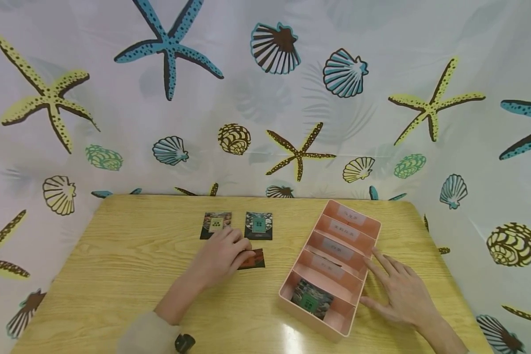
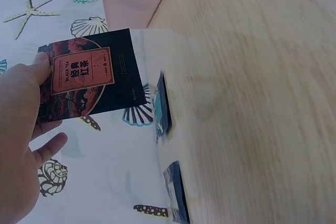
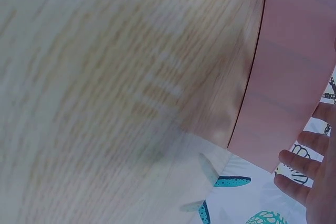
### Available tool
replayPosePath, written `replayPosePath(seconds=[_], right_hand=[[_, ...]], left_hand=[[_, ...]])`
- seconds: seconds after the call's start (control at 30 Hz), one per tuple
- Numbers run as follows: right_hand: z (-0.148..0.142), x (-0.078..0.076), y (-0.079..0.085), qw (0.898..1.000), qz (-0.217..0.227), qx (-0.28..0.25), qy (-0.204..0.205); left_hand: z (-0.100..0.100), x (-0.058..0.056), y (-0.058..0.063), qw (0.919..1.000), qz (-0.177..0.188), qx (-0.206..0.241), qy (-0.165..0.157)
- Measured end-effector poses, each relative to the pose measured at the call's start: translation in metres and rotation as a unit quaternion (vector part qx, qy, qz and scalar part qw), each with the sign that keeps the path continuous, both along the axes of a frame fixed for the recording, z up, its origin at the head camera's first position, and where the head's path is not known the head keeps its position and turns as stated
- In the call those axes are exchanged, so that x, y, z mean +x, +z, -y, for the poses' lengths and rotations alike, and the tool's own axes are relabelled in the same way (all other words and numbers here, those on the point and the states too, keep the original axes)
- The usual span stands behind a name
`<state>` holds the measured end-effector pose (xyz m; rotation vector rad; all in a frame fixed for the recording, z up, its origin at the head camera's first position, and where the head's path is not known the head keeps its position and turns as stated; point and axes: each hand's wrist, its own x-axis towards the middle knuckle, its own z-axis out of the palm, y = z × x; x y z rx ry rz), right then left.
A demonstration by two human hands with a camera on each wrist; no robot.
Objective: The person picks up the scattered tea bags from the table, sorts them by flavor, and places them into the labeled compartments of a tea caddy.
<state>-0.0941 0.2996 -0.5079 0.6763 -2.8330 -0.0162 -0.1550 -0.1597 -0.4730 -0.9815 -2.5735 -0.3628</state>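
Note:
My left hand [image 1: 225, 253] pinches a black tea sachet [image 2: 94, 74] with a red label, thumb on its front edge, and holds it up in the left wrist view. In the head view this sachet is partly behind the fingers. Beyond that hand lie two more dark sachets, one with a cream label [image 1: 216, 224] and one with a teal label [image 1: 258, 224]. A pink divided box [image 1: 307, 320] stands to the right, and a green-labelled sachet [image 1: 311, 299] lies in its nearest compartment. My right hand [image 1: 400, 290], fingers spread, rests against the box's right side.
Paper labels with writing [image 1: 326, 266] are in the other box compartments. All of this is on a wooden table [image 1: 128, 275]. A white cloth [image 1: 265, 98] printed with starfish and shells hangs behind and around the table.

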Motion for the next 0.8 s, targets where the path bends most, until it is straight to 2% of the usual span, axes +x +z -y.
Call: replayPosePath(seconds=[0.37,0.8], right_hand=[[0.001,0.003,-0.001,1.0,-0.006,0.0,0.0],[0.004,0.009,-0.001,1.0,0.0,-0.002,-0.008]], left_hand=[[-0.023,-0.003,0.009,0.9991,-0.014,0.021,-0.033],[-0.059,-0.004,0.028,0.9956,-0.035,0.023,-0.084]])
